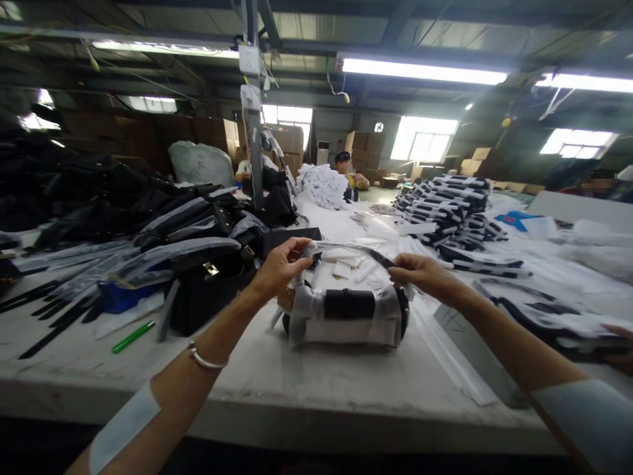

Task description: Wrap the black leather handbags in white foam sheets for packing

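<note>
A black bag [349,305] partly wrapped in white tissue sits upright on the white table [227,382], in front of me. Its handle [346,247], covered in thin wrapping, arches above it. My left hand [287,264] pinches the handle's left part between thumb and fingers. On the other side, my right hand [420,272] is closed on the right part of the handle. Small white pieces [342,268] lie behind the bag.
Black bags [198,290] with straps are heaped at left, near a green pen-like tool [132,337]. Wrapped bags [445,204] are stacked at back right. A grey box [475,349] stands at right. A person [352,178] is behind the table; another person's hand [620,349] is at far right.
</note>
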